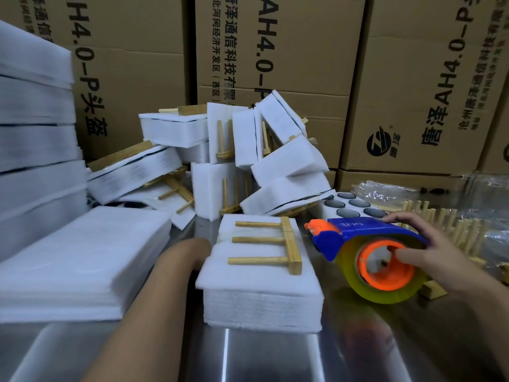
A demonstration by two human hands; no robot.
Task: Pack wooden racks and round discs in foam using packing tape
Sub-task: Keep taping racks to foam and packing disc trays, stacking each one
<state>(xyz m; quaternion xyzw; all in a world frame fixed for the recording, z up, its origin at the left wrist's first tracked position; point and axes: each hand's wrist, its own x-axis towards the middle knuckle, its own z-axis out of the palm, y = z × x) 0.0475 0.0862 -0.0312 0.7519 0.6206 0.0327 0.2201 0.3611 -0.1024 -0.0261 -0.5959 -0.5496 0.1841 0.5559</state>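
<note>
Foam bundle [261, 282], wooden rack [278, 245] lying on top.
Right hand [440, 252], 3 o'clock, grips tape dispenser [366, 235], thumb in core; left forearm [170, 277], 9 o'clock, left hand hidden behind bundle, grip cannot be told.

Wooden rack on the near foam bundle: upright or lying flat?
Lying flat. The wooden rack rests on the foam bundle, pegs pointing sideways.

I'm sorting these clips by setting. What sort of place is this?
Likely a packing bench in a warehouse or factory: printed cardboard boxes stacked behind, a heap of foam-wrapped wooden racks, and a tape dispenser in the right hand.
</note>
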